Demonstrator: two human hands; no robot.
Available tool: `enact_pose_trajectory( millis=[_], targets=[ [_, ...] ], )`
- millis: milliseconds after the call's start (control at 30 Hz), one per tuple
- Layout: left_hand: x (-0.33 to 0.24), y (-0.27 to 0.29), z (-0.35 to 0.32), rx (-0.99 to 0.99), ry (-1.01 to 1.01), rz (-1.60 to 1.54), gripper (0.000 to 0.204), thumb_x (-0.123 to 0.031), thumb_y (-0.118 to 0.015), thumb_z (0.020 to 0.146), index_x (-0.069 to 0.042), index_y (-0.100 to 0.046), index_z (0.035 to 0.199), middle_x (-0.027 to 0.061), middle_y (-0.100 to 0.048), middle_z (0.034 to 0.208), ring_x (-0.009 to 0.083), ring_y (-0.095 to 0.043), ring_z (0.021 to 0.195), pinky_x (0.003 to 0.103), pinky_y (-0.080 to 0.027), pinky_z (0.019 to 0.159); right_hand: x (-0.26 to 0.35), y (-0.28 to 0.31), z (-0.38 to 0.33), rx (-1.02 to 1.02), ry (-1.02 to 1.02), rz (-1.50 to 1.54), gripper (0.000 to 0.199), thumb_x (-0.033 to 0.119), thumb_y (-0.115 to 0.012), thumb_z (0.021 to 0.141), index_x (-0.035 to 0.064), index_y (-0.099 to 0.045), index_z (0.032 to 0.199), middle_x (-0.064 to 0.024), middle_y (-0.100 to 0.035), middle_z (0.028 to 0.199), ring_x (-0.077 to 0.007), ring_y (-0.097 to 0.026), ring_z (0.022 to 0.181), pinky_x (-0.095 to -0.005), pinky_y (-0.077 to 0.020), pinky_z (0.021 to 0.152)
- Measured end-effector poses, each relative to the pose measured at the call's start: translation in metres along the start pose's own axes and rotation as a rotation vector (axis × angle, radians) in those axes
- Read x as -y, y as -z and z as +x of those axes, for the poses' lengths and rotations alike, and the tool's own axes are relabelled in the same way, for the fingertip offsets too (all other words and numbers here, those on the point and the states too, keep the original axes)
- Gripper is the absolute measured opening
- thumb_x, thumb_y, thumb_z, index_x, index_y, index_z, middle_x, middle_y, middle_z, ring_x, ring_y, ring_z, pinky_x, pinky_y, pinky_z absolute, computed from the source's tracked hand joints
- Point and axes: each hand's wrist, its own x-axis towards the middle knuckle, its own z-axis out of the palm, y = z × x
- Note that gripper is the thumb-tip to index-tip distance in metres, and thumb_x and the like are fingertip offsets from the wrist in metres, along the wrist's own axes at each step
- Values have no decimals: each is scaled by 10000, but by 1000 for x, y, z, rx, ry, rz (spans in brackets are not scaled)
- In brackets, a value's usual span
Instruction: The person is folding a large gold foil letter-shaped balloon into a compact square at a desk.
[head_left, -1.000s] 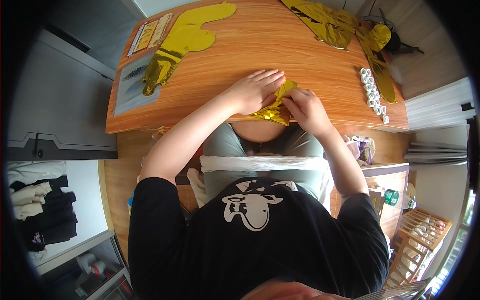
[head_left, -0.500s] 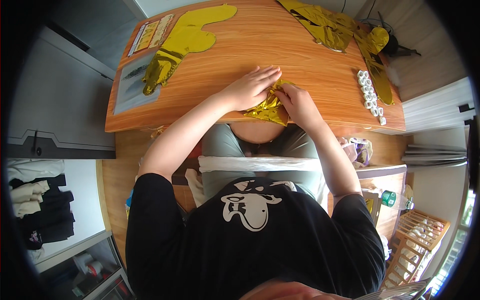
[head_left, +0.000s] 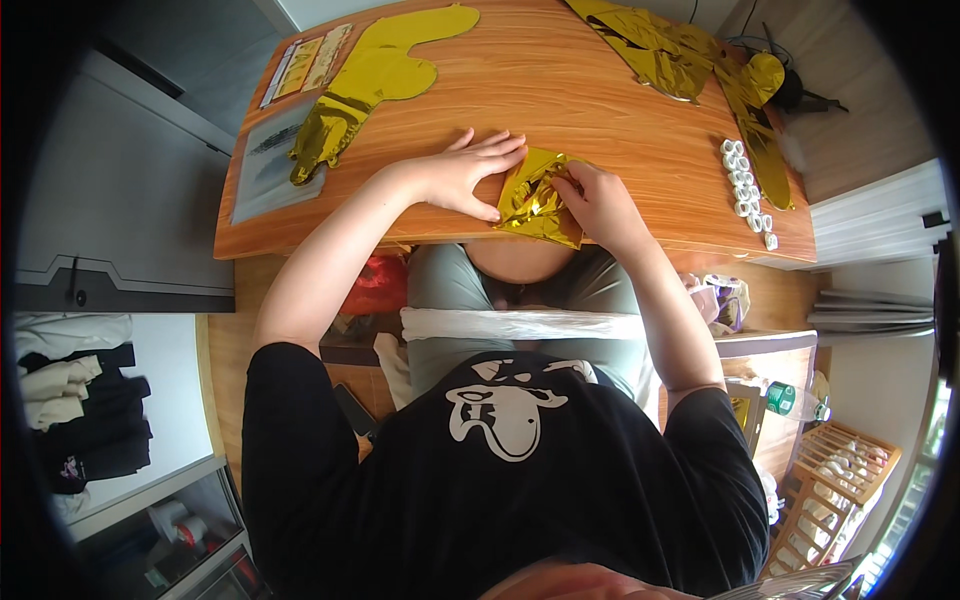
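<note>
A folded, crinkled gold foil balloon [head_left: 538,196] lies flat near the front edge of the wooden table [head_left: 420,130]. My left hand [head_left: 462,172] rests beside its left edge, fingers spread, thumb close to the foil's lower left corner. At the right side of the foil, my right hand [head_left: 602,203] has its fingers curled and pinched on the foil; the fingertips are partly hidden. Another gold foil balloon [head_left: 385,75], flat and curvy in outline, is spread at the far left.
More gold foil balloons [head_left: 665,60] lie at the far right. Small white rolls [head_left: 741,180] stand in rows at the right edge. A grey translucent plastic bag [head_left: 265,190] and a printed packet [head_left: 306,65] lie at the left. A dark cabled object [head_left: 790,90] stands at the back right.
My left hand has slid left off the foil, and its fingers have spread. More of the folded foil shows. My right hand stays at the foil's right side.
</note>
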Motion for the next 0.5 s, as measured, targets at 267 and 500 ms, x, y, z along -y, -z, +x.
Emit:
enact_pose_trajectory(
  millis=[267,500],
  targets=[
    [3,0,0,33,-19,5,1113,-489,-777,810,-91,-157,1645,95,-63,1730,232,-21,1598,561,-9,1276,-3,-4,1,-12,16,-26,188,154,-679,955,-25,-624,952,-210,-663,834,-391,-634,761,-425,-504,694],
    [-2,0,-4,-15,-21,-1,1120,-455,-787,784,-84,-171,1642,98,-101,1727,237,-55,1596,569,-19,1276,-1,-8,4,-19,-47,-96,201,188,-676,956,-7,-630,979,-230,-684,851,-423,-657,797,-459,-513,703]
  ],
)
